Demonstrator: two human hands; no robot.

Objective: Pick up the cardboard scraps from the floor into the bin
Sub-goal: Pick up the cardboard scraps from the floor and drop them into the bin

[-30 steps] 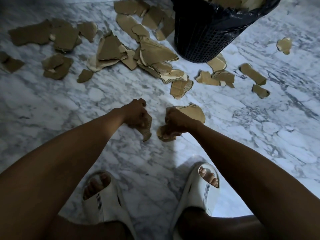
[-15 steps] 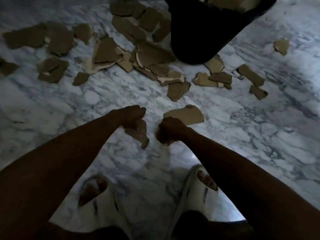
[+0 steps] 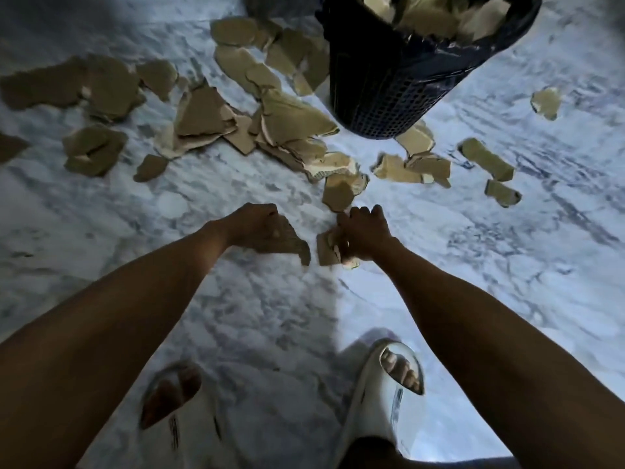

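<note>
While curled, both hands (image 3: 252, 225) (image 3: 363, 231) grip scraps (image 3: 291, 243).

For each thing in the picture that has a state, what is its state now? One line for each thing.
left hand: curled round a cardboard scrap, holding it.
right hand: gripping several small scraps.
bin: upright on the floor, lined with a dark bag, partly filled with cardboard.
loose scraps: many lying on the marble floor, left of and in front of the bin.
slippers: worn on both feet.
</note>
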